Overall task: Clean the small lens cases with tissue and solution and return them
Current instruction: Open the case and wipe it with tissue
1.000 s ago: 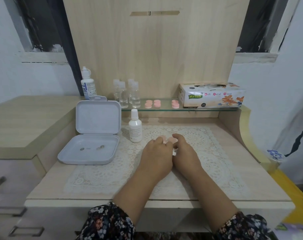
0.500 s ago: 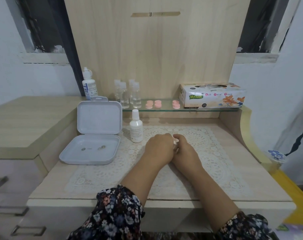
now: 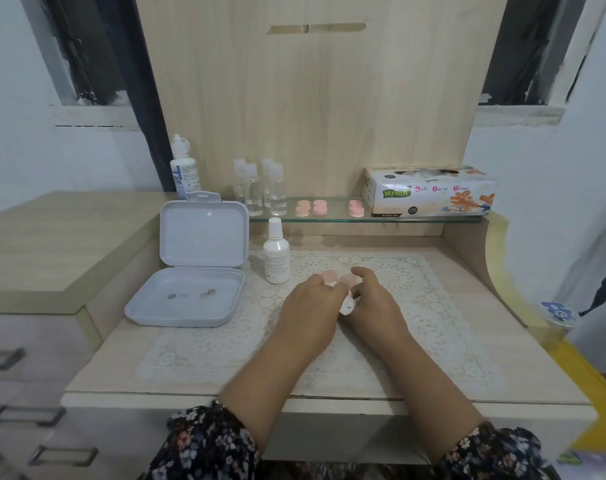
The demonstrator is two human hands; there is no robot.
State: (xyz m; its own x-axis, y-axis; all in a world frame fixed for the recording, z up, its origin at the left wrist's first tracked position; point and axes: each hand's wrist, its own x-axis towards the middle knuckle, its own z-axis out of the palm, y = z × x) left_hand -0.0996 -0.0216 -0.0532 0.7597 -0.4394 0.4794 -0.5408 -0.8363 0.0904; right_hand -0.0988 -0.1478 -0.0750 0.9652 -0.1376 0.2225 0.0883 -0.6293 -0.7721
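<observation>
Both hands meet over the lace mat (image 3: 415,299). My left hand (image 3: 312,306) pinches a small pink lens case (image 3: 330,276), whose two round cups show just past the fingertips. My right hand (image 3: 374,303) is closed on a wad of white tissue (image 3: 347,305), pressed against the case between the hands. A small white solution bottle (image 3: 276,252) stands upright left of the hands. More pink lens cases (image 3: 311,207) lie on the glass shelf (image 3: 415,220), beside a tissue box (image 3: 429,190).
An open white hinged box (image 3: 190,299) with a few small bits inside sits at the left. Several clear vials (image 3: 260,187) and a larger solution bottle (image 3: 183,168) stand at the back. A raised cabinet top (image 3: 52,244) borders the left side.
My hands have shifted slightly apart, so the pink case's cups and the tissue wad show more than half a second ago. Everything else is where it was.
</observation>
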